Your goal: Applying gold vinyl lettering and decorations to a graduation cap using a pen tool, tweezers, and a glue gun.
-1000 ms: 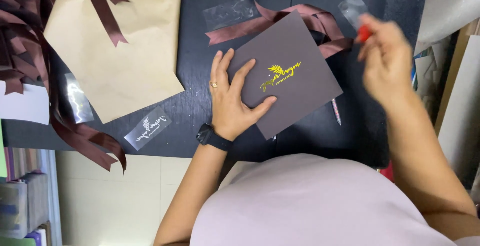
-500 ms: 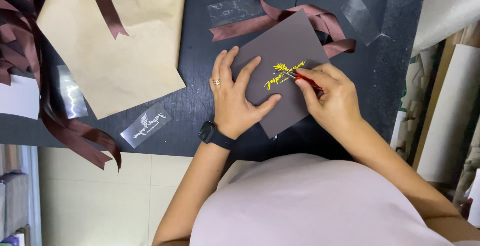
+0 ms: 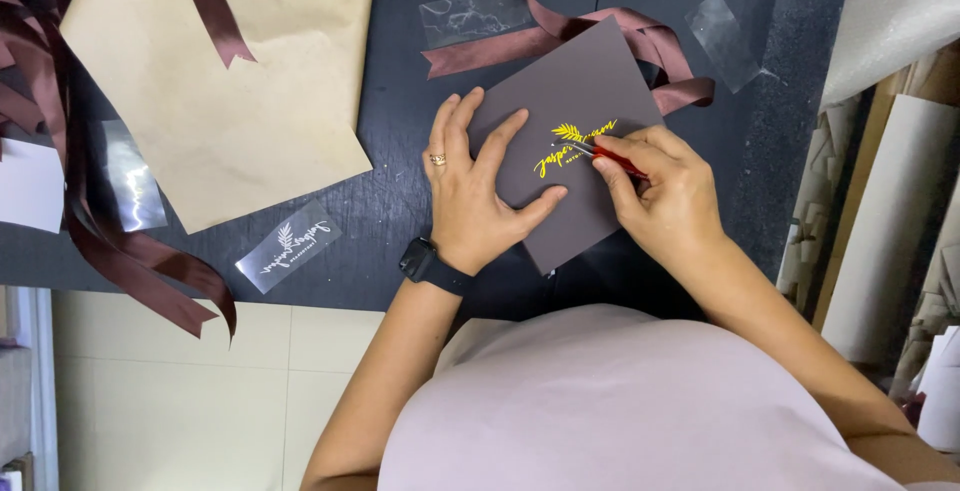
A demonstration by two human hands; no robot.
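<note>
Pressing flat with fingers spread, the left hand pinned the card to the counter; the right hand pinched a red tool on the card's yellow print.

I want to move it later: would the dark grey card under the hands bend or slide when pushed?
The dark grey card probably stays fairly stiff: its edges look straight and flat. It may slide on the smooth black table, since the left hand presses it down. It looks thin, so likely light.
</note>
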